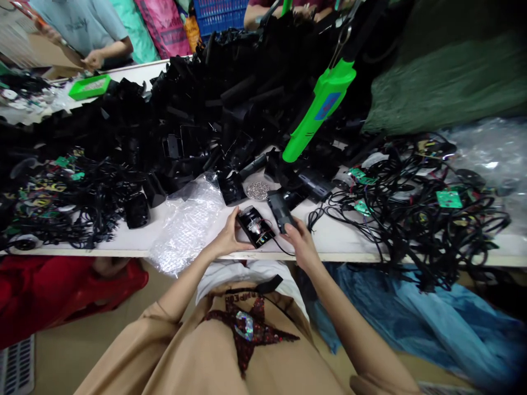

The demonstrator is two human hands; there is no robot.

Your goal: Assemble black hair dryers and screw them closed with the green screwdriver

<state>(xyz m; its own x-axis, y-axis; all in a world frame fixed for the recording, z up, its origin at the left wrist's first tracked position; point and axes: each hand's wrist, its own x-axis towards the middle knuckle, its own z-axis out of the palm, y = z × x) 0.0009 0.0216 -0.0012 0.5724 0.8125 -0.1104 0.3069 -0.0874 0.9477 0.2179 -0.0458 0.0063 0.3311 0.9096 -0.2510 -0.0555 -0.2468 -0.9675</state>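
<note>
My left hand [231,237] is closed around the side of an open black housing [256,226], whose inside shows a round part, wires and a small board. A thin black cable runs from it to the right along the table's front edge. In my right hand [301,241] is a black plastic cover [280,211], gripped at its near end and tilted just right of the housing, apart from it. Behind both lies a round dish of small screws [257,190]. A bright green electric screwdriver [317,112] hangs above the table, to the right.
Black plastic parts [242,104] are heaped across the back. Tangled cables with green boards [411,197] lie right, and more wired parts [61,192] left. Clear bubble wrap [187,225] overhangs the front edge. A green tray [89,86] and a co-worker [90,33] are far left.
</note>
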